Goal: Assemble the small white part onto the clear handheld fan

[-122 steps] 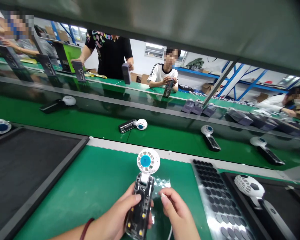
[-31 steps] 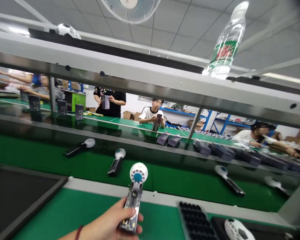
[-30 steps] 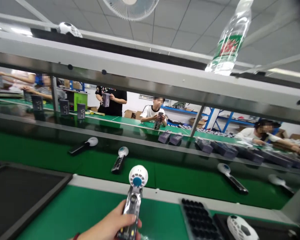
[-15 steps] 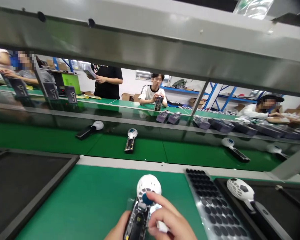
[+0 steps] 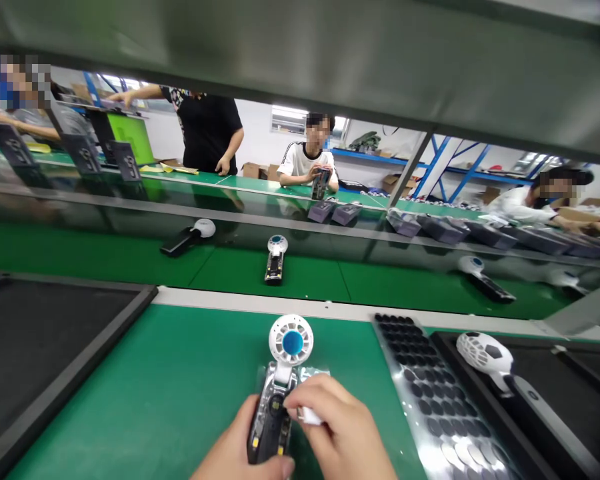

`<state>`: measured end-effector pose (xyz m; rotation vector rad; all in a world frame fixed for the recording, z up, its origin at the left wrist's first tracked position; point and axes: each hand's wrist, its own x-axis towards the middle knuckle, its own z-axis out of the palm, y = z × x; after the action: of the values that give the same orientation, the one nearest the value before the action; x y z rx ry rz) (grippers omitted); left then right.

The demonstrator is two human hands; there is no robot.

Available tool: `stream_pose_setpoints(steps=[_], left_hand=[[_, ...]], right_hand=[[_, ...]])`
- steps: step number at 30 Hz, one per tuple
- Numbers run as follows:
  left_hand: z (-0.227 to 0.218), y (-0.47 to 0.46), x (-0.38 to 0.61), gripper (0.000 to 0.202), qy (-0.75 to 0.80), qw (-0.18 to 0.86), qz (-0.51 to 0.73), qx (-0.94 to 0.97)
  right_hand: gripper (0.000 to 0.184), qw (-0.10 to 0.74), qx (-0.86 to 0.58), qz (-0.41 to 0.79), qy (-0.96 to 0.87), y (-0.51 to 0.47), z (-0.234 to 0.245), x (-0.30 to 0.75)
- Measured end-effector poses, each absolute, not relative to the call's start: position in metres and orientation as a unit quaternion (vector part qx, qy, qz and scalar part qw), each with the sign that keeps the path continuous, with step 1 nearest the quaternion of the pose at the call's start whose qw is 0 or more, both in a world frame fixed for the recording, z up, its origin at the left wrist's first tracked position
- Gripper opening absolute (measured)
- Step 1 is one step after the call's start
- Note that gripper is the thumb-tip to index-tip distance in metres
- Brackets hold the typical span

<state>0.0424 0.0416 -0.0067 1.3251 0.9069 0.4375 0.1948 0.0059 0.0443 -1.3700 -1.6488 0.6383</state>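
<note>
- Left hand (image 5: 240,453) low at the bottom edge, fingers curled from the left, thumb lying across in front; closed in a grip
- Right hand (image 5: 340,433) just beside it, knuckles up, fingertips (image 5: 293,403) pinched together, pointing left

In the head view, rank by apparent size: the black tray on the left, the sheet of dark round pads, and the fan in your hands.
1. Black tray, largest.
2. Sheet of dark round pads.
3. Fan in the left hand, smallest.
All lie near the camera, so nearness skews this little.
</note>
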Motion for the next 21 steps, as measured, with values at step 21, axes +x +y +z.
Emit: stream_pose_setpoints(steps=[21], left_hand=[[0.017,0.036,0.049,0.043,0.466,0.652,0.170,0.574]], right_hand=[[0.037,0.291,-0.632,0.227,-0.681,0.007,0.040,0.183]])
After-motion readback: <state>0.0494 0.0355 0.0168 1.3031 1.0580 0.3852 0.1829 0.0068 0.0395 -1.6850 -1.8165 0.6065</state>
